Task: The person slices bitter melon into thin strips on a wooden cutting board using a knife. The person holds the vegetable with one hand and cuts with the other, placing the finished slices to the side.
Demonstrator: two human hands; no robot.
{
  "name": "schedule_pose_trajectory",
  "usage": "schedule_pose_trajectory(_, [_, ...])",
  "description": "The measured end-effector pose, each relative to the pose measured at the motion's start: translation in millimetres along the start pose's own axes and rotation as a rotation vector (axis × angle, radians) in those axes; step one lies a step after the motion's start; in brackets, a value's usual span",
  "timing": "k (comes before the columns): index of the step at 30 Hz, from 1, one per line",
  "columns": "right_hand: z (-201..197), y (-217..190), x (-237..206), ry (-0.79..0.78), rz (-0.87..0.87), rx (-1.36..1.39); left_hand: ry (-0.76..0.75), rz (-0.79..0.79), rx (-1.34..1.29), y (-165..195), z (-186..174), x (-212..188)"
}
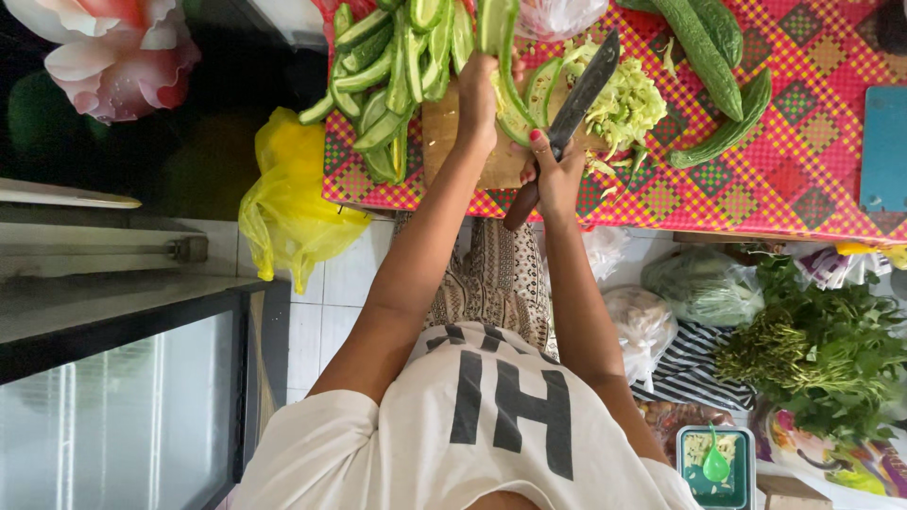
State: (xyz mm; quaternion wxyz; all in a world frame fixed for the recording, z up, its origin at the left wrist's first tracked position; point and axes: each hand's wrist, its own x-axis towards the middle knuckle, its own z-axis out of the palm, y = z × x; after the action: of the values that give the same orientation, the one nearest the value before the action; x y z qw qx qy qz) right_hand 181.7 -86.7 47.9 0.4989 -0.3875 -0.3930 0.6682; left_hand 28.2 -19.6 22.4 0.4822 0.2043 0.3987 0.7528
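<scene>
My left hand [477, 94] grips a long green gourd half [510, 90] and holds it on a wooden cutting board [442, 132]. My right hand [557, 175] is closed around the dark handle of a large knife [584, 87], whose blade lies along the gourd half. Left of the board is a pile of split gourd halves [387, 76]. To the right of the blade is a heap of pale green scraped pulp [625, 99]. Everything rests on a table with a pink and yellow checked cloth [756, 194].
Two whole bitter gourds [713, 52] lie at the table's right, near a blue board [883, 146]. A yellow plastic bag [283, 212] hangs at the left table edge. On the floor are leafy greens [822, 359], plastic bags [642, 326] and a green container [715, 463]. A glass cabinet [123, 416] stands left.
</scene>
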Motion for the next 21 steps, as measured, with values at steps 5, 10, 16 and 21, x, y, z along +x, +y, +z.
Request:
schedule_pose_trajectory(5, [-1.6,8.6,-0.4,-0.027,-0.053,-0.026,0.053,-0.022,-0.159,-1.5,-7.6,-2.9])
schedule_pose_trajectory(10, [-1.4,12.7,1.9,0.041,-0.029,-0.012,0.045,-0.029,-0.118,-3.7,-9.2,-3.0])
schedule_pose_trajectory(16, [-7.9,7.2,0.7,0.033,-0.054,-0.036,-0.040,-0.091,-0.093,-6.4,-5.7,-5.9])
schedule_pose_trajectory(21, [-8.1,6.6,4.1,0.118,-0.079,0.000,-0.072,-0.143,0.185,-13.7,-1.1,-3.9])
